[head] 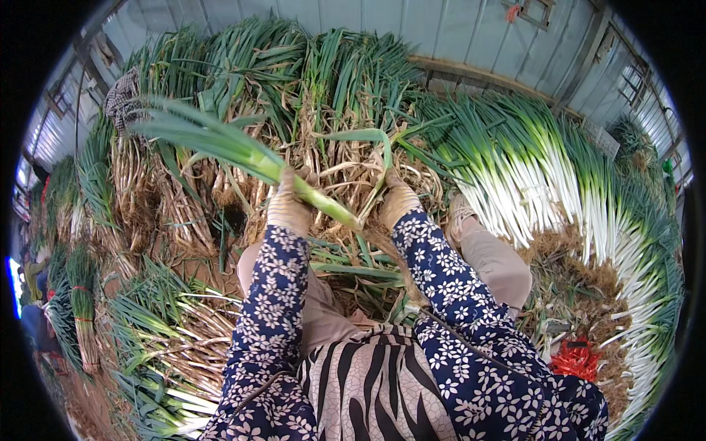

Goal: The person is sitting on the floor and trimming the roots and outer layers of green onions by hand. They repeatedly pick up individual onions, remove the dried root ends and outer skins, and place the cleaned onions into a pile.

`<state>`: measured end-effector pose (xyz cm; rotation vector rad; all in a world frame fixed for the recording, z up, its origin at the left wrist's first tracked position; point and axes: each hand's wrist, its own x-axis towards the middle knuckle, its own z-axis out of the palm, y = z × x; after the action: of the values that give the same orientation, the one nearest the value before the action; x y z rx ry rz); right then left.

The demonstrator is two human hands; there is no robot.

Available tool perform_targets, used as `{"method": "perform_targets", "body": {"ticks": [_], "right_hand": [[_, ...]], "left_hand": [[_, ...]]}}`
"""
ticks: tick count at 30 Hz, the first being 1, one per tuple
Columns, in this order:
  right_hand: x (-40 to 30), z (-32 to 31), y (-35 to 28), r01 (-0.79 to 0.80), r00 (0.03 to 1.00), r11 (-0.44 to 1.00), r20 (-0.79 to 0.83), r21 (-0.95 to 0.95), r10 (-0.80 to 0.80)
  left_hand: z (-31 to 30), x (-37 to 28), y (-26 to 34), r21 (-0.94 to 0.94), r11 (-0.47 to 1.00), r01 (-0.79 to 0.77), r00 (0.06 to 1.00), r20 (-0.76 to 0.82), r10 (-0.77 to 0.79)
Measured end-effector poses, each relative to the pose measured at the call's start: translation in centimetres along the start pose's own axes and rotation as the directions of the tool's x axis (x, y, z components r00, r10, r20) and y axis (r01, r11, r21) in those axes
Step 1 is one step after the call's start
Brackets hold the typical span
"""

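In the head view, my gloved left hand (pixel 291 203) grips a green onion stalk (pixel 331 208) by its pale green stem, its leaves fanning to the upper left, slightly blurred. My gloved right hand (pixel 398 202) holds a green and yellowish leaf (pixel 386 154) that bends over above my fingers and reaches down to the lower part of the stalk. Brown roots hang beside my right forearm. Behind both hands stand untrimmed green onions with dry brown leaves (pixel 353 168).
White-stemmed green onions (pixel 496 193) lie in rows at the right, roots inward. Red ties (pixel 575 359) lie at lower right. Unpeeled onions (pixel 193 342) are piled at lower left, near an upright tied bundle (pixel 83 308). A metal wall (pixel 469 33) bounds the back. A person (pixel 34 281) is at far left.
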<state>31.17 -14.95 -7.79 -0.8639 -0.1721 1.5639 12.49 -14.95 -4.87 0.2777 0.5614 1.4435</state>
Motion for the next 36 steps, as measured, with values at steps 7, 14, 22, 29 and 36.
{"method": "perform_targets", "body": {"ticks": [7, 14, 22, 29, 36], "right_hand": [[0.0, -3.6, -3.8, -0.068, 0.997, 0.983, -0.057, -0.172, 0.059], [-1.9, -15.4, -10.1, -0.236, 0.968, 0.029, -0.238, -0.971, -0.085], [-0.9, -6.4, -6.6, 0.188, 0.931, -0.635, 0.342, -0.749, -0.126], [-3.9, 5.9, 0.9, 0.291, 0.657, 0.699, 0.667, -0.654, 0.35], [-3.7, 3.1, 2.7, 0.686, 0.692, -0.173, 0.707, -0.707, -0.144]], "left_hand": [[0.0, 0.6, 1.6, -0.039, 0.998, -0.056, 0.997, -0.062, 0.053], [-4.4, 2.2, 14.7, -0.021, 0.93, -0.366, 0.927, 0.081, 0.366], [0.2, 4.1, 8.2, -0.132, 0.982, -0.133, 0.941, 0.294, 0.167], [3.9, 1.0, 3.9, 0.01, 0.99, -0.139, 0.896, 0.427, 0.121], [1.0, 0.6, 1.0, 0.472, 0.84, -0.266, 0.964, 0.114, 0.241]]}}
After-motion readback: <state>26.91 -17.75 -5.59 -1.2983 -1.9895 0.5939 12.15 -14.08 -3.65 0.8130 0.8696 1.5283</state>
